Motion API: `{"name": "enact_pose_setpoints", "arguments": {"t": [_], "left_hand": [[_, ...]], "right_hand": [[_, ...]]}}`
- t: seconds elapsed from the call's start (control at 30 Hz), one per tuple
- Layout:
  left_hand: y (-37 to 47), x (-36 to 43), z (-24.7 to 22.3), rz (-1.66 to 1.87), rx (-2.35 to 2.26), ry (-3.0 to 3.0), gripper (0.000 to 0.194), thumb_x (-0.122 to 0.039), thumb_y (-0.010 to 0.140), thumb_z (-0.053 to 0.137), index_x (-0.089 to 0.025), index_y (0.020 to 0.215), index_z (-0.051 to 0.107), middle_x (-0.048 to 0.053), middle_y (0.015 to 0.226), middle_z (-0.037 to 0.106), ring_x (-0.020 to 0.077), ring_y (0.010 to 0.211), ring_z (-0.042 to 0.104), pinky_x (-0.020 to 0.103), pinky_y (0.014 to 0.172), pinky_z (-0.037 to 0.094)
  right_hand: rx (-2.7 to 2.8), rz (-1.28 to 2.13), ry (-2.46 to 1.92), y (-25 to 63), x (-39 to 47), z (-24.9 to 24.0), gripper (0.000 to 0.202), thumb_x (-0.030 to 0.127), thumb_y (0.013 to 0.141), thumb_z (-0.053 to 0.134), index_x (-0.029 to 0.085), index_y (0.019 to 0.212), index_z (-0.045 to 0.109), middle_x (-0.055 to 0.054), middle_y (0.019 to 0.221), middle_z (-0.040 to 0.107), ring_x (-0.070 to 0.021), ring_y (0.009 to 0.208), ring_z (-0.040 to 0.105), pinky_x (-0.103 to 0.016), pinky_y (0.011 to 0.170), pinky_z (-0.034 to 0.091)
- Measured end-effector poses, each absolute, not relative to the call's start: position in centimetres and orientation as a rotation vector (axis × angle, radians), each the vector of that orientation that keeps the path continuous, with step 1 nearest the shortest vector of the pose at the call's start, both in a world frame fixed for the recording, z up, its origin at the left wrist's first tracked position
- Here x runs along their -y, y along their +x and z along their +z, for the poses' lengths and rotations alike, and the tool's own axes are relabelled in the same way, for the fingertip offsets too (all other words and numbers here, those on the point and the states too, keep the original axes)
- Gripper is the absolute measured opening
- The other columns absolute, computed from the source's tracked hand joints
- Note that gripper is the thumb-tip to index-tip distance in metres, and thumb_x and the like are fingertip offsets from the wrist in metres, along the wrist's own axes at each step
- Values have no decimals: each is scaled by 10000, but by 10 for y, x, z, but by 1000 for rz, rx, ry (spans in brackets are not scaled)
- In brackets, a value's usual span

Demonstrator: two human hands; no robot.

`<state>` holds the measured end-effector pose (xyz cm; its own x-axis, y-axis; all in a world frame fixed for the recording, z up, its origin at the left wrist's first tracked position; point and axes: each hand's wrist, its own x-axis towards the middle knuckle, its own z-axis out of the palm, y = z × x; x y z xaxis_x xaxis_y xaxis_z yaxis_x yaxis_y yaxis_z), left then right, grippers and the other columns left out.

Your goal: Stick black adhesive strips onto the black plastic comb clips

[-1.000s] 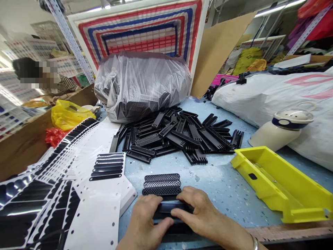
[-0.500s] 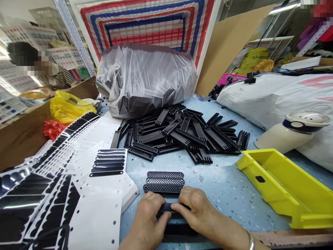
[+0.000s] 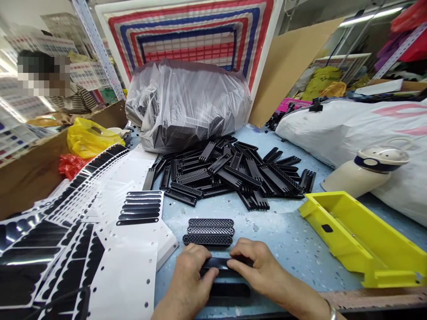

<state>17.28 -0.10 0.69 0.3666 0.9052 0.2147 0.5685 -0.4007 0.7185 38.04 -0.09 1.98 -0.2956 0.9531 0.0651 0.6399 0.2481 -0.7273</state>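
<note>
"Okay, surface first?"

"Pale blue speckled tabletop (image 3: pixel 276 240), brownish along the near edge."

"Hands?"

"Left hand (image 3: pixel 190 275) pinches the left end of a black strip (image 3: pixel 218 264); right hand (image 3: pixel 255 266) grips the other end, thumb on it. Bracelet (image 3: pixel 331 309) on the right wrist."

"Strip's where?"

"Front of the tabletop, between the hands. Second strip (image 3: pixel 230 290) just nearer the edge, about parallel. Three lattice pieces (image 3: pixel 209 231) in a row just beyond."

"Further back?"

"Jumbled black pile (image 3: pixel 230 173), then a clear bag (image 3: pixel 190 104) with dark stuff inside, in front of a red, white and blue striped panel (image 3: pixel 190 38)."

"Left side?"

"White sheets (image 3: pixel 123 266) with black shapes, overlapping, fanned. Yellow bag (image 3: pixel 90 138) and red bag (image 3: pixel 71 165) behind."

"Right?"

"Yellow tray (image 3: pixel 343 244), bits inside too small to tell. Cream flask (image 3: pixel 353 178) just behind, against a white sack (image 3: pixel 333 120)."

"Room?"

"Cardboard (image 3: pixel 293 66) tilted beside the panel. Perforated post (image 3: pixel 98 49) upper left; person (image 3: pixel 76 100) in a striped top past it. Lit tube (image 3: pixel 373 17) upper right."
</note>
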Motion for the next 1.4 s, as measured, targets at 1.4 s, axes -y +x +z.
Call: {"name": "enact_pose_setpoints", "arguments": {"t": [1.4], "left_hand": [[169, 2, 9, 716, -1268, 2008, 134, -133, 751, 637, -181, 848, 716, 67, 886, 748, 239, 852, 674, 359, 768, 532]], "right_hand": [[1804, 509, -1649, 450, -31, 16, 263, 368, 834, 474, 226, 691, 643, -22, 617, 676, -195, 572, 628, -303, 556, 500]]}}
